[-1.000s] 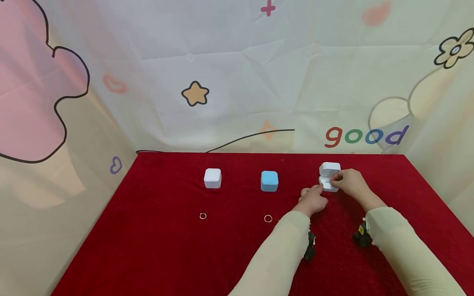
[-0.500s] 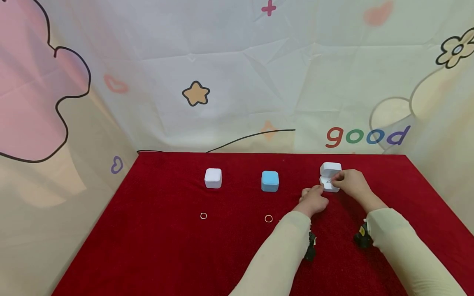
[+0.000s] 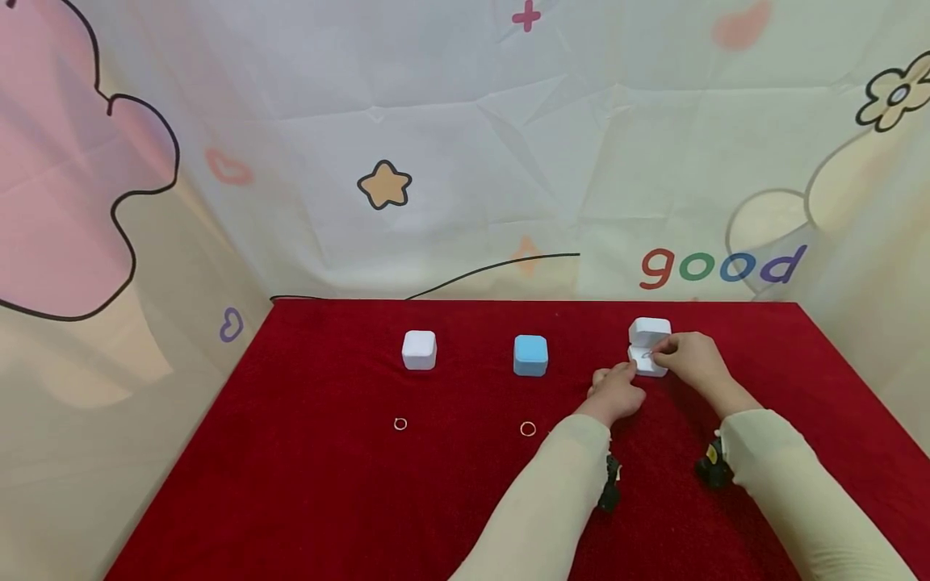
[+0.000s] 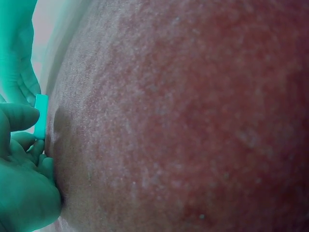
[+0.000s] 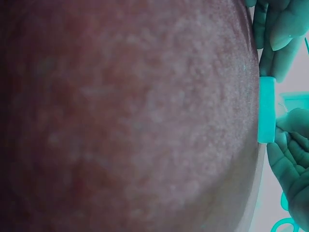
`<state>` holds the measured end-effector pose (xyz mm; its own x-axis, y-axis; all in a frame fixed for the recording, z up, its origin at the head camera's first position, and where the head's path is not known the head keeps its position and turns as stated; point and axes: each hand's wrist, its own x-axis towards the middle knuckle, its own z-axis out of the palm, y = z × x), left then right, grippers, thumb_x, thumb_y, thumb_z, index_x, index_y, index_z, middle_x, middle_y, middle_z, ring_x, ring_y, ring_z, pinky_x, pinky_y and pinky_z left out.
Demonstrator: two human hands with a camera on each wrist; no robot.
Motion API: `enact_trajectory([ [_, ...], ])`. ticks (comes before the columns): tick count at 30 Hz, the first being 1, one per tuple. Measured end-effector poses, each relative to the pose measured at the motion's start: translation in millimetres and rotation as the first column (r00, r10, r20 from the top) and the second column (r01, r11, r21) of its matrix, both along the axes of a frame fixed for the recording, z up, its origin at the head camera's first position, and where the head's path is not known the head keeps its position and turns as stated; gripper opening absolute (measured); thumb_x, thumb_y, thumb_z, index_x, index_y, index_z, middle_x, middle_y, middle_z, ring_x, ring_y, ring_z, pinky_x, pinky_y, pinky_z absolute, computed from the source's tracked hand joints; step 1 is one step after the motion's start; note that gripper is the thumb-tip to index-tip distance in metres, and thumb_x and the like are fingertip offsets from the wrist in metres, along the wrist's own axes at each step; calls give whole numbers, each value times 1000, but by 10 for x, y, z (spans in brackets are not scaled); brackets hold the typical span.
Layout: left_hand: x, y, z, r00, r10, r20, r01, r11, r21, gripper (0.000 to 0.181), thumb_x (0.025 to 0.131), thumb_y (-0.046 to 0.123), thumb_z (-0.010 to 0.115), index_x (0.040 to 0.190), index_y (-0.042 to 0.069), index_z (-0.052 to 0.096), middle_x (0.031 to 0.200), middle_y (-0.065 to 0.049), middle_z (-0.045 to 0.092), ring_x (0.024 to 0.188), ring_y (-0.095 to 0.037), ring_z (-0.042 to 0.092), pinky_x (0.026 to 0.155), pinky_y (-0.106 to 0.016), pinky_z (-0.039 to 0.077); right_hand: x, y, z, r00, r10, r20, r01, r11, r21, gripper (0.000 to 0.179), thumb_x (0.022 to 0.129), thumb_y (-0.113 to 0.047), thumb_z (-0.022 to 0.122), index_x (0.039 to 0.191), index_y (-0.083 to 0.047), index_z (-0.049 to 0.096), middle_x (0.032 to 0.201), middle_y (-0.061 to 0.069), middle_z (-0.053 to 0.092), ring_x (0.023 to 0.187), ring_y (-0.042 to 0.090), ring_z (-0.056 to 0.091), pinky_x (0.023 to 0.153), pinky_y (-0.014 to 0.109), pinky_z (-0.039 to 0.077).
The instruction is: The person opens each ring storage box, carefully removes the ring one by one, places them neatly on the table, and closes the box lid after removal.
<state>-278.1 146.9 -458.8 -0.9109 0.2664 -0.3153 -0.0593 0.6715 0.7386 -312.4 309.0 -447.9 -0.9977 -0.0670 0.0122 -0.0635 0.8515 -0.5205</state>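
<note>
At the right of the head view, a white ring box (image 3: 649, 332) stands with its lid up. My left hand (image 3: 614, 394) grips its front left corner, thumb on the base; in the left wrist view the box (image 4: 41, 116) sits between that thumb and the fingers. From the right, my right hand (image 3: 690, 359) reaches into the box, thumb and forefinger pinching a small ring (image 3: 645, 355) at the insert. Those fingertips partly cover the ring. In the right wrist view, the box front (image 5: 267, 110) shows between both hands.
A closed white ring box (image 3: 419, 350) and a closed light blue one (image 3: 530, 356) stand farther left on the red cloth (image 3: 327, 484). In front of them lie two rings, one at left (image 3: 400, 424) and another gold-coloured ring (image 3: 528, 429). A printed curtain (image 3: 465, 161) hangs behind.
</note>
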Motion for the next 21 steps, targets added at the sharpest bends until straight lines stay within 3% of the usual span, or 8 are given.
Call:
enact_trajectory([
  [5,-17,-4,2,1000,-4,9,4,1000,5,59,98,19,54,156,29,45,158,21,44,138,-7,35,115,-28,36,15,-20,15,1000,-18,-4,18,1000,0,24,91,-10,71,101,11,74,99,29,74,83,31,64,63,23,48],
  [13,-117,37,-86,1000,-8,17,8,1000,-18,61,98,21,55,156,32,43,158,24,42,138,-5,34,115,-27,36,27,-37,5,998,-57,-20,56,998,-40,25,92,-11,70,101,13,73,94,28,73,76,24,57,61,28,44],
  [21,-62,9,-39,1000,-20,10,21,1000,-17,59,99,21,54,156,29,43,159,21,43,141,-7,33,116,-29,36,38,-24,-31,996,-81,-24,79,995,-63,26,93,-12,70,101,12,73,92,27,73,75,23,55,60,28,43],
])
